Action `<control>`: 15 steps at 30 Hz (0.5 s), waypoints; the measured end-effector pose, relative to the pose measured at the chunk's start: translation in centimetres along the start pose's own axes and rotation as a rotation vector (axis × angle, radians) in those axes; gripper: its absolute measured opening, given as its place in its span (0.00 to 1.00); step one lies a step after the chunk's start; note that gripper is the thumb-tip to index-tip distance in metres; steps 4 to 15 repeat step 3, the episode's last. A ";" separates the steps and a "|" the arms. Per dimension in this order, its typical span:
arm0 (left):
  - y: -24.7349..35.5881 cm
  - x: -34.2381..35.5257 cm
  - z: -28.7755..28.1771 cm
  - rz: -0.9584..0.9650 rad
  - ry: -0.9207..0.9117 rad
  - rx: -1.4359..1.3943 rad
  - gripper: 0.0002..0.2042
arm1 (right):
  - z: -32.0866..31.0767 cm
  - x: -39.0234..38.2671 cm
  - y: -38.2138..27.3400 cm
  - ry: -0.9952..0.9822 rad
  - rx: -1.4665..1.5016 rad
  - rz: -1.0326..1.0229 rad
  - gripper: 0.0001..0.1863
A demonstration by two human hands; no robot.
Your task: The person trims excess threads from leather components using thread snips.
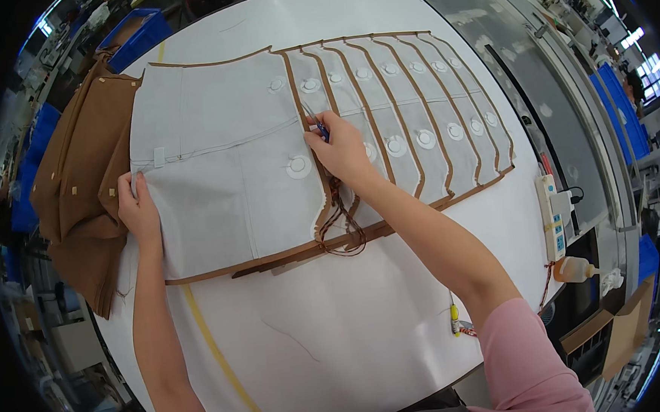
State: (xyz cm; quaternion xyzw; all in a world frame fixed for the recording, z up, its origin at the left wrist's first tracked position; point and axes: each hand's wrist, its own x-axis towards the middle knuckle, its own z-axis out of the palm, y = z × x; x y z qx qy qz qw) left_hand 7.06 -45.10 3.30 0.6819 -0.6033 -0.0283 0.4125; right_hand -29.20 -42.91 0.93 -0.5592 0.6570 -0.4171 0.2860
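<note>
Several grey fabric panels with brown edging lie overlapped in a row on the white table; the nearest broad panel [211,115] is fully exposed. White round discs [298,167] sit on them. At the broad panel's left edge, my left hand [140,210] pinches the fabric between thumb and finger. My right hand [341,146] holds small pointed thread snips [317,125], dark-handled, over the brown strip between the broad panel and its neighbour. A tangle of brown cords [341,232] hangs below that hand across the lower edging. Whether the blades are apart is too small to tell.
Folded brown fabric [86,175] with small light tabs is heaped at the left edge. On the right stand a white power strip [551,215] and a small bottle [574,269]. A yellow-handled tool [455,319] lies beside my right arm. The white table [306,313] carries a yellow line.
</note>
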 end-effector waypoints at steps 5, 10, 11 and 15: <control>-1.2 -1.1 1.6 -0.026 -0.138 0.014 0.11 | -0.2 0.7 0.1 -0.059 -0.084 0.115 0.17; -1.2 -1.1 1.6 -0.026 -0.138 0.014 0.11 | -0.2 0.7 0.1 -0.059 -0.084 0.115 0.17; -1.2 -1.1 1.6 -0.026 -0.138 0.014 0.11 | -0.2 0.7 0.1 -0.059 -0.084 0.115 0.17; -1.2 -1.1 1.6 -0.026 -0.138 0.014 0.11 | -0.2 0.7 0.1 -0.059 -0.084 0.115 0.17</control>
